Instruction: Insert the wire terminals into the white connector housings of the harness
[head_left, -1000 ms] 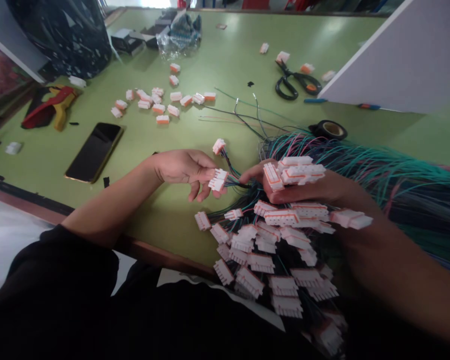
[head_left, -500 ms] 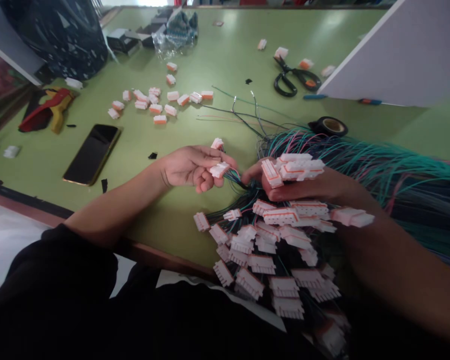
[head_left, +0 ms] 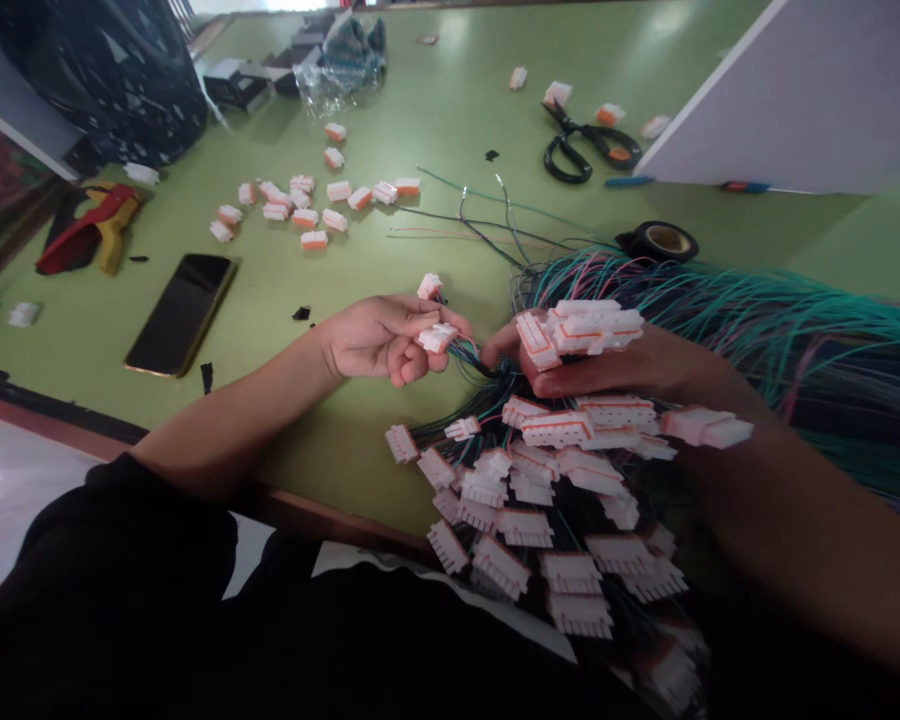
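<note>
My left hand pinches a small white wire connector between thumb and fingers, with thin coloured wires running from it to the right. Just behind the fingers a second white-and-orange connector sticks up on its own wires. Closed around the wire bundle is my right hand, its fingers partly hidden by white connectors lying over them. Below it hangs a thick cluster of white connectors with orange strips. Long green, pink and dark wires trail off to the right.
Loose connectors lie scattered on the green table. A phone and red-yellow tool are at left. Black scissors, black tape and a white panel stand farther right. A clear plastic bag lies behind.
The view has shifted slightly. Both hands keep nearly the same pose and grip, and the connectors and wires look almost unchanged.
</note>
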Demonstrator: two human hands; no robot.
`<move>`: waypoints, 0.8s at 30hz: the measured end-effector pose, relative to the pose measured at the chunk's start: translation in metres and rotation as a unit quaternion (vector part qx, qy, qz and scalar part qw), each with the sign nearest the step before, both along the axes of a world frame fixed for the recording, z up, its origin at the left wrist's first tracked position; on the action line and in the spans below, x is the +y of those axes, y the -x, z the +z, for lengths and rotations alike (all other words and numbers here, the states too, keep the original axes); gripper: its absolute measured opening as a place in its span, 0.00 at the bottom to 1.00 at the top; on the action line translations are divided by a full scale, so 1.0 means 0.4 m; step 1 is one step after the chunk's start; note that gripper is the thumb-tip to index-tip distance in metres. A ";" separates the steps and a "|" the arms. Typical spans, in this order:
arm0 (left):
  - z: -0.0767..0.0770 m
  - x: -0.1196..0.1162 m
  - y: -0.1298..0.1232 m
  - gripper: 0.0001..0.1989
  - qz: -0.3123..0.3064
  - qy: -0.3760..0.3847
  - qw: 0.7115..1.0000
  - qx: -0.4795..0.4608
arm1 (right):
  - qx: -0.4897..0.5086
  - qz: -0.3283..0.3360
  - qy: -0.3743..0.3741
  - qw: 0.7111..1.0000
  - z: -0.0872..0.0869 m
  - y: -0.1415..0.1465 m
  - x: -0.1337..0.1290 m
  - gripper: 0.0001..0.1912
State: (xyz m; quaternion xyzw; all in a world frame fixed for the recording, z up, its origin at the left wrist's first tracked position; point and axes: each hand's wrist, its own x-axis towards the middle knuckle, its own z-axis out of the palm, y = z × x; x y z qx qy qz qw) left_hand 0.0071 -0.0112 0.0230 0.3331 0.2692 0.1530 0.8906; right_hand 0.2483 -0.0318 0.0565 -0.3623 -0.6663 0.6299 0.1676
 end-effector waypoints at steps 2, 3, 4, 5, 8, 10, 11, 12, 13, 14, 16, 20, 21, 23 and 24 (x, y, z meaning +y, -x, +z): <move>0.011 -0.010 -0.013 0.10 0.024 -0.037 0.999 0.004 | 0.007 0.009 -0.026 1.000 -0.011 0.007 0.006 0.10; 0.017 -0.016 -0.022 0.10 0.042 -0.063 0.997 0.007 | 0.006 0.014 -0.035 0.999 -0.017 0.012 0.008 0.10; 0.024 -0.022 -0.031 0.11 0.065 -0.093 0.993 0.011 | 0.003 0.020 -0.038 0.999 -0.022 0.017 0.010 0.11; 0.029 -0.026 -0.040 0.11 0.087 -0.124 0.988 0.018 | -0.003 0.023 -0.039 0.999 -0.026 0.021 0.010 0.11; 0.039 -0.029 -0.048 0.14 0.126 -0.218 0.966 0.060 | -0.020 0.009 -0.035 0.999 -0.028 0.025 0.007 0.11; 0.046 -0.028 -0.034 0.15 0.098 -0.293 0.944 0.113 | -0.006 -0.009 -0.017 1.000 -0.024 0.016 0.004 0.11; 0.050 -0.029 -0.024 0.15 0.054 -0.336 0.929 0.148 | 0.005 -0.012 -0.002 1.000 -0.022 0.008 0.004 0.11; 0.057 -0.032 -0.013 0.15 -0.010 -0.382 0.905 0.188 | 0.019 -0.013 0.011 1.000 -0.021 -0.002 0.005 0.11; 0.066 -0.037 -0.003 0.14 -0.097 -0.425 0.869 0.232 | 0.031 -0.011 0.019 0.999 -0.020 -0.013 0.008 0.12; 0.075 -0.045 0.003 0.14 -0.187 -0.466 0.820 0.273 | 0.040 -0.006 0.022 0.999 -0.022 -0.026 0.013 0.13; 0.094 -0.067 0.005 0.15 -0.305 -0.530 0.714 0.339 | 0.053 0.022 0.014 0.998 -0.026 -0.050 0.024 0.13; 0.113 -0.107 -0.018 0.16 -0.371 -0.593 0.596 0.394 | 0.071 0.068 0.003 0.995 -0.037 -0.080 0.042 0.12; 0.113 -0.112 -0.023 0.15 -0.370 -0.597 0.588 0.401 | 0.071 0.069 0.006 0.995 -0.037 -0.083 0.043 0.12; 0.111 -0.114 -0.027 0.12 -0.364 -0.599 0.587 0.404 | 0.061 0.067 0.018 0.996 -0.036 -0.085 0.043 0.12; 0.110 -0.112 -0.026 0.11 -0.363 -0.599 0.590 0.401 | 0.057 0.065 0.022 0.996 -0.035 -0.084 0.043 0.11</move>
